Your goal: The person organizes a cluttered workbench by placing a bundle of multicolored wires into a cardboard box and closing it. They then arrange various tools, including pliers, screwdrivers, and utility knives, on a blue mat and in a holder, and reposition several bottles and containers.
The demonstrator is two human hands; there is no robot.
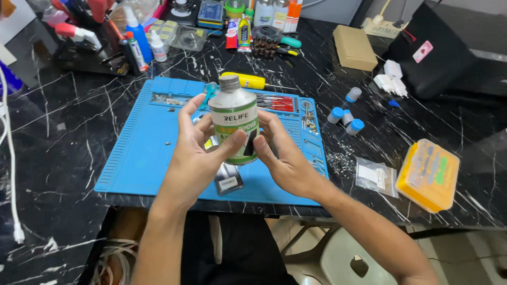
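Gripping a capped metal can [233, 125] upright, left hand [196, 153], right hand [285, 155] (both closed round it), above blue mat [142, 148]

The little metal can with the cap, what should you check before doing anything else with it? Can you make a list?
1. Both hands on the can: ok. The left hand and right hand hold the metal can from each side.
2. Can upright: ok, it stands straight, cap on top.
3. Cap in place: ok, it sits on the neck; how tight, cannot tell.
4. Soft spot underneath: ok, the blue work mat lies below the can.
5. Small things under the hands: not ok, a small dark part lies on the mat right below.
6. Leaks or drips: cannot tell, none show from here.
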